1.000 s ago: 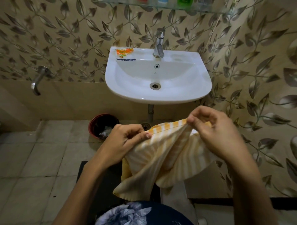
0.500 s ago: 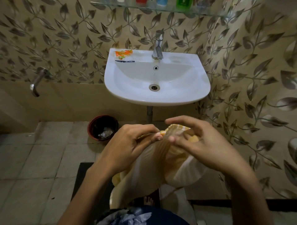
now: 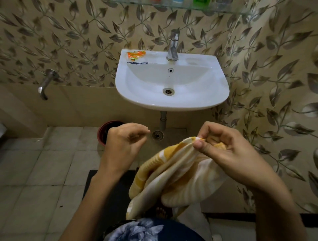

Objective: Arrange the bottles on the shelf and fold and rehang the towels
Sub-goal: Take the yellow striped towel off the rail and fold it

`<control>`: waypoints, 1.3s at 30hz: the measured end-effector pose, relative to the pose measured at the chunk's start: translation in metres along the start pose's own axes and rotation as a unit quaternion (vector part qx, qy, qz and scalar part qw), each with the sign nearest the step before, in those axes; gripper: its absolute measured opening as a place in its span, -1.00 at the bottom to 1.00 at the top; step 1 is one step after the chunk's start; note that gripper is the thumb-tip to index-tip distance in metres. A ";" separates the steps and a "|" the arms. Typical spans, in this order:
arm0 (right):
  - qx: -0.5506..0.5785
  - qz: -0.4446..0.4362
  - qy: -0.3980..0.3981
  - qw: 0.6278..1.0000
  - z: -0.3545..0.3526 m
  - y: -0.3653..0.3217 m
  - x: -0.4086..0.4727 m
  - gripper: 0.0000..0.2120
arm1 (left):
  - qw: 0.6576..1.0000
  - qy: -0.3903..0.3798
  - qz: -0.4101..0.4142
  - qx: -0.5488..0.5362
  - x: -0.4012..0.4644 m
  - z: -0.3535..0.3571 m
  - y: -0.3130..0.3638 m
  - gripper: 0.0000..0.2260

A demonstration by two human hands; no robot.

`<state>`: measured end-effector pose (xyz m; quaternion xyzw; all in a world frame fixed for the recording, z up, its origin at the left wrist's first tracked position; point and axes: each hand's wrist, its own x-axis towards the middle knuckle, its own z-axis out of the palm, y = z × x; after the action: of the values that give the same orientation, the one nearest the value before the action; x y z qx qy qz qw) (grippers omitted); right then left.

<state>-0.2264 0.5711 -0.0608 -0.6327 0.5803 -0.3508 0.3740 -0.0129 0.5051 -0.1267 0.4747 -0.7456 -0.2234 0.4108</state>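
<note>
A yellow-and-white striped towel (image 3: 173, 177) hangs doubled in front of me, below the sink. My right hand (image 3: 222, 151) pinches its gathered top corners between thumb and fingers. My left hand (image 3: 125, 142) hovers to the left of the towel, fingers loosely curled, holding nothing. At the top edge of the view a glass shelf (image 3: 223, 9) carries several bottles (image 3: 201, 1), of which only the bottoms show.
A white wall sink (image 3: 197, 103) with a chrome tap (image 3: 173, 45) is ahead; an orange sachet (image 3: 136, 55) lies on its rim. A red bin (image 3: 102, 135) stands on the tiled floor near a floor drain (image 3: 157, 135). A wall spout (image 3: 45, 84) sticks out left. A dark mat (image 3: 96, 182) lies underfoot.
My hands brought the towel's two top corners together. My left hand then let go and moved left, leaving both corners in my right hand.
</note>
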 end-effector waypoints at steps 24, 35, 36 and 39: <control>0.093 -0.046 -0.017 0.994 -0.011 -0.021 0.000 -0.87 | 0.953 -0.227 0.006 -0.200 -0.009 0.027 0.013 -0.85; -0.157 0.119 0.086 0.977 -0.016 0.001 0.004 -0.75 | 0.969 -0.131 0.020 -0.210 -0.005 0.012 0.030 -0.75; -0.147 0.087 0.040 0.985 -0.007 -0.004 0.005 -0.70 | 0.969 -0.143 0.035 -0.200 -0.004 0.012 0.033 -0.74; -0.172 0.019 -0.046 0.984 0.016 -0.011 0.012 -0.82 | 0.969 -0.153 0.068 -0.185 -0.004 0.010 0.037 -0.74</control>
<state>-0.2063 0.5605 -0.0583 -0.6923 0.6258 -0.2088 0.2923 -0.0398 0.5242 -0.1075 0.2992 -0.7759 -0.3987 0.3866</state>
